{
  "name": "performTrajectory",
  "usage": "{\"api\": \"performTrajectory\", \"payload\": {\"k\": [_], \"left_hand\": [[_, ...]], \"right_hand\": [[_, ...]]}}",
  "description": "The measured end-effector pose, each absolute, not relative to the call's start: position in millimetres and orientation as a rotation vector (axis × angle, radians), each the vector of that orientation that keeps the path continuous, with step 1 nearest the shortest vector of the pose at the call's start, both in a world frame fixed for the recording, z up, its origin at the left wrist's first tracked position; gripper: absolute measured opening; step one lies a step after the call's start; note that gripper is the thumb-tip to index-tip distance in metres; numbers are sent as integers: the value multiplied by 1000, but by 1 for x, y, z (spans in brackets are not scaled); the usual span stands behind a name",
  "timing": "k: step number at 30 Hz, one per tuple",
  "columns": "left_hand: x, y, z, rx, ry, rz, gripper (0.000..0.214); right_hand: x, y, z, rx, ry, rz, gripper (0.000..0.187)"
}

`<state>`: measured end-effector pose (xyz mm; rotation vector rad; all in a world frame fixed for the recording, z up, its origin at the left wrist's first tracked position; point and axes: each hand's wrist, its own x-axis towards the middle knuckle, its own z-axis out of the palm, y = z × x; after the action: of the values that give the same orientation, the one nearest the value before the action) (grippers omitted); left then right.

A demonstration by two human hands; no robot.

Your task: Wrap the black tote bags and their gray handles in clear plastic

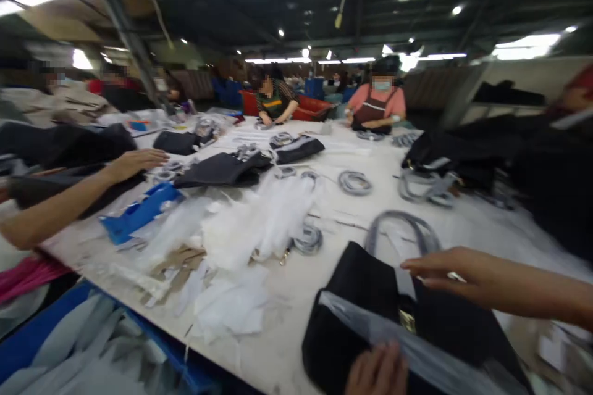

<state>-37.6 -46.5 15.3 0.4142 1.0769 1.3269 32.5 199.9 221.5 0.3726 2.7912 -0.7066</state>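
A black handbag lies tilted on the near right of the white table, its grey handle standing up behind it. Cloudy plastic film runs across its front, over a grey strap with a gold clasp. At the bottom edge of the picture, my left hand has its fingers bent over the film and bag front; its thumb is out of sight. My right hand comes in from the right, its fingertips closed at the grey strap above the clasp. Both hands are slightly blurred.
White wrapping sheets and brown paper scraps heap mid-table beside a blue tray. Coiled grey straps and dark bags lie farther back. A co-worker's arm reaches in from the left. Two people work across the table. A blue bin stands below the table edge.
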Motion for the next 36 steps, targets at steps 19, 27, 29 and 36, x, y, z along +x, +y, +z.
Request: {"api": "performTrajectory", "payload": {"k": [19,27,29,36], "left_hand": [[-18,-59,55,1990,2310,865,33],[-30,-33,60,2312,2173,598,47],[-35,-31,52,2350,2165,490,56],[-42,-33,46,2316,2151,471,60]], "right_hand": [[160,94,57,361,3335,-20,67],[164,94,56,525,3390,-106,58],[172,96,52,737,3404,-104,53],[207,78,25,1563,3304,-444,51]]}}
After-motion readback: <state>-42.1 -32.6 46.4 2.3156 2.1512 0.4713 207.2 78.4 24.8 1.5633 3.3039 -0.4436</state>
